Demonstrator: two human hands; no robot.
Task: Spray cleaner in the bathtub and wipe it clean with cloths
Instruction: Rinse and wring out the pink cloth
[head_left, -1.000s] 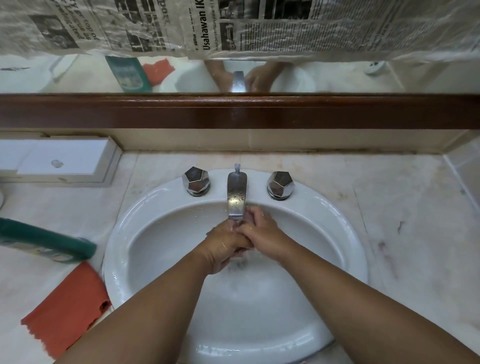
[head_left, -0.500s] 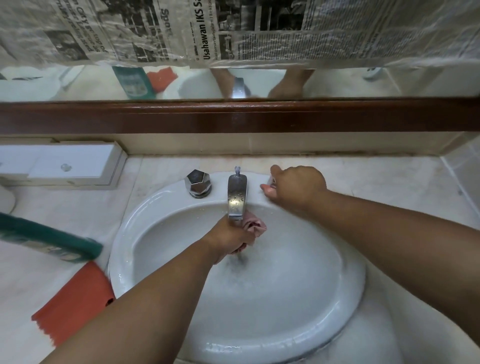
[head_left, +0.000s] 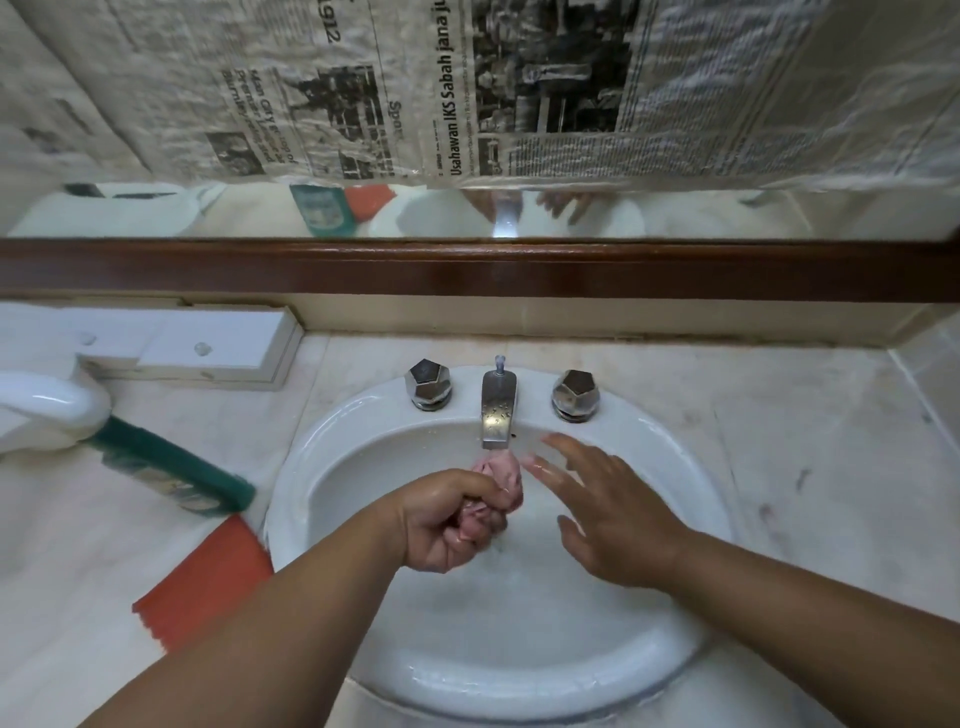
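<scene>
**Right hand off the knob, pink cloth under the spout**

Since the earlier frame, the right hand (head_left: 608, 519) has left the right knob (head_left: 575, 395) and come down over the bowl of the sink (head_left: 291, 499). The left hand (head_left: 447, 525) has stayed below the spout (head_left: 497, 410).

Item count:
- Hands: two, both over the sink bowl.
- Cloths: two. One pink cloth (head_left: 498, 478) is in the left hand, directly under the spout mouth. One orange cloth (head_left: 208, 582) lies flat on the counter (head_left: 805, 467), against the sink's left rim.
- Knobs: two, on the sink's back rim. The left knob (head_left: 427, 383) and the right knob stand one on each side of the spout.
- Spouts: one, at the middle of the sink's back rim.
- Bottles: one green bottle (head_left: 166, 467), lying on its side left of the sink, just behind the orange cloth.
- Boxes: one white box (head_left: 208, 348), behind and left of the sink, against the wall.

Hand pose:
- Left hand: the forearm enters from the lower left. The fingers are curled tight round the wadded pink cloth. The cloth's upper end sticks out above the fist, close under the spout.
- Right hand: the forearm enters from the lower right, palm down. The fingers are straight and spread, pointing toward the spout, and hold nothing. The fingertips are just beside the pink cloth; contact cannot be told.
</scene>
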